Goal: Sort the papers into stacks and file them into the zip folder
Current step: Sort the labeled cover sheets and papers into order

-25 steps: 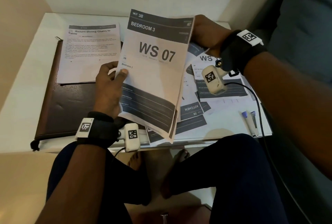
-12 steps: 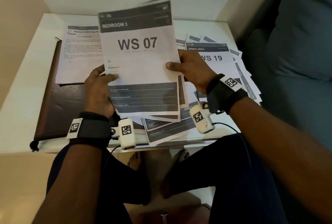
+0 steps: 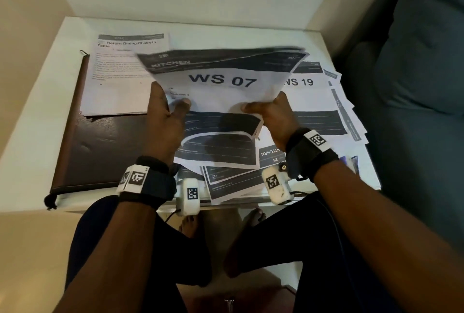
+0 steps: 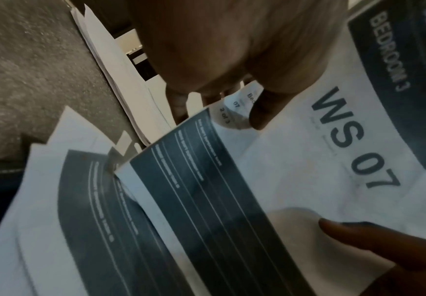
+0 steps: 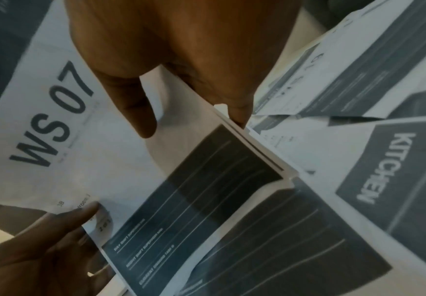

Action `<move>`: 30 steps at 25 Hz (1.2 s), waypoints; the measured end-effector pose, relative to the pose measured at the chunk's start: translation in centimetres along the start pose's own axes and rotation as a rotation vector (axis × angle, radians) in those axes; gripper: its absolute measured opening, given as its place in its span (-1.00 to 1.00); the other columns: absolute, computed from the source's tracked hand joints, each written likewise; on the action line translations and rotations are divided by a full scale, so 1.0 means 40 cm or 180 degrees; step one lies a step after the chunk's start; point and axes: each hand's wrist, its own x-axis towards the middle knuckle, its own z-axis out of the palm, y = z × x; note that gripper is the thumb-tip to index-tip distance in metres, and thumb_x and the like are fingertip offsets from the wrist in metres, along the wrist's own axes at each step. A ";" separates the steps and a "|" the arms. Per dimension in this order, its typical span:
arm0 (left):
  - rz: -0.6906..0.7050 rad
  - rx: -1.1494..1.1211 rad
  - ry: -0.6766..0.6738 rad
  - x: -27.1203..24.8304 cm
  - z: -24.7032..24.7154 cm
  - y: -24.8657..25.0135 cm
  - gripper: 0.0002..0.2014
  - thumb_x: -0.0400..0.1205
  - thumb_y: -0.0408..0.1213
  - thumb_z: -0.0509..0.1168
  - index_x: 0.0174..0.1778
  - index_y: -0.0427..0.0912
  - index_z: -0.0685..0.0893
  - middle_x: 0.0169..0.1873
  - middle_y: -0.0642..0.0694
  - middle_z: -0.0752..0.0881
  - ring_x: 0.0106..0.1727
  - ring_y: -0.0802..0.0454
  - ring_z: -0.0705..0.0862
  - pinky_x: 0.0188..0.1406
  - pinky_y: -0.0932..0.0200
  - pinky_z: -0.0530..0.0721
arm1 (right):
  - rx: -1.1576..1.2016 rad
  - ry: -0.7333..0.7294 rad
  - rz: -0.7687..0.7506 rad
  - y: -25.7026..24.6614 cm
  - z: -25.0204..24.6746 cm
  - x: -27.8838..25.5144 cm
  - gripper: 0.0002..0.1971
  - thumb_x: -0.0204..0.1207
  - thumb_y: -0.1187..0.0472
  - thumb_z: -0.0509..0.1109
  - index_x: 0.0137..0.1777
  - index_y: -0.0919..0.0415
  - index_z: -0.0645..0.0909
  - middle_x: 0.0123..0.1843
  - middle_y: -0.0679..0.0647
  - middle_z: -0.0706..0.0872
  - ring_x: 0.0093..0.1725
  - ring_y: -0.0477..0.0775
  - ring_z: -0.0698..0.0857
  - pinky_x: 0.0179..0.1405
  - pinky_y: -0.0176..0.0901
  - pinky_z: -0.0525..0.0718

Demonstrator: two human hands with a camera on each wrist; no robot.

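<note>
Both hands point(image 3: 221, 116) gripping "WS 07" bundle point(image 3: 223, 91) above "KITCHEN" sheets point(image 3: 270, 153)

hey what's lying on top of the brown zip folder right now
One printed sheet headed "Return Dining Chairs to Table" lies on the far part of the zip folder. The left hand and its held stack hide the folder's right edge, so anything there is unseen.

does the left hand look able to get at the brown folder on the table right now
Probably not at once: the left hand grips the WS 07 paper bundle together with the right hand. The brown leather zip folder lies just beside it, its near part bare, so once that grip lets go the way looks free.
</note>
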 end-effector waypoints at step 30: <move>-0.1535 -0.2490 0.1219 0.050 -0.108 -0.002 -0.68 0.59 -0.24 0.32 0.22 -0.26 0.73 0.17 -0.10 0.83 0.24 -0.12 0.82 0.34 -0.04 0.67 | -0.1267 0.1048 0.0503 0.167 -0.096 -0.058 -0.76 0.64 0.28 0.43 0.28 0.09 0.67 0.15 0.04 0.78 0.15 0.09 0.77 0.23 0.11 0.77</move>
